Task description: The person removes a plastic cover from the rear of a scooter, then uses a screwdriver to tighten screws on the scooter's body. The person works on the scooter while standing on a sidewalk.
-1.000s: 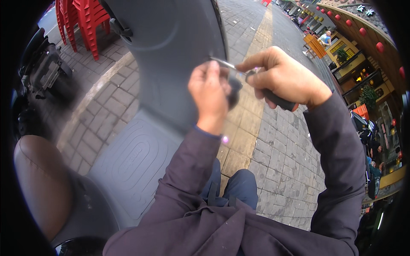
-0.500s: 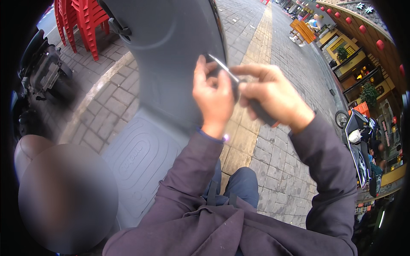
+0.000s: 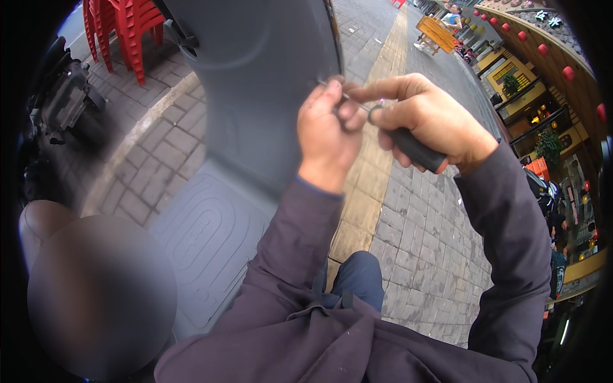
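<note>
A screwdriver (image 3: 418, 150) with a black handle, orange-red at its butt end, is gripped in my right hand (image 3: 428, 115). Its thin metal shaft slants up and left toward the scooter's grey inner leg shield (image 3: 255, 96). My left hand (image 3: 329, 137) is closed, with thumb and fingertips pinched around the shaft near its tip. The tip is close to a small dark spot by the panel's right edge; blur and my fingers hide whether it touches. Below the panel lies the scooter's ridged grey footboard (image 3: 204, 242).
Stacked red plastic stools (image 3: 131, 38) stand at the upper left, above a dark parked motorbike (image 3: 64, 108). A blurred round shape (image 3: 102, 297) fills the lower left. Brick paving (image 3: 415, 249) with a yellow strip runs along the right. A wooden table (image 3: 437, 33) stands farther off.
My left fingers have closed from a looser curl around the shaft. My right hand has shifted right and slightly up with the screwdriver, and the view has moved a little.
</note>
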